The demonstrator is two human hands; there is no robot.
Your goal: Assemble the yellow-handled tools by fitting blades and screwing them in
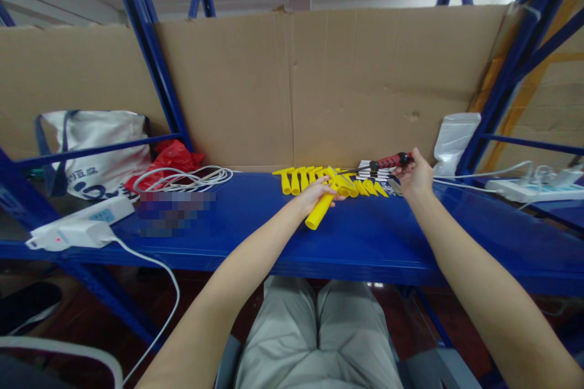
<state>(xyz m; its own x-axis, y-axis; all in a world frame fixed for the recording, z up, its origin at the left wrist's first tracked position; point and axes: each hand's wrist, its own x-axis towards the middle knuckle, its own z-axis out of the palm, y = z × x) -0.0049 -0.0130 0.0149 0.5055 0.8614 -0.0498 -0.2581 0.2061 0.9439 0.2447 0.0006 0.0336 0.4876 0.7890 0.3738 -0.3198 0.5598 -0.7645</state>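
Head view | left hand (314, 193) clasps yellow tube (319, 211) | right hand (416, 180) clasps red-handled screwdriver (391, 161)

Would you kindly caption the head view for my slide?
Left hand grips a yellow tube; right hand holds a red-handled tool above a blue shelf.

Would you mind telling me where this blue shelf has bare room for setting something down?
Bare blue shelf lies between the coiled white cable and the left hand, and along the front edge below the right hand. The back is crowded by yellow tubes.
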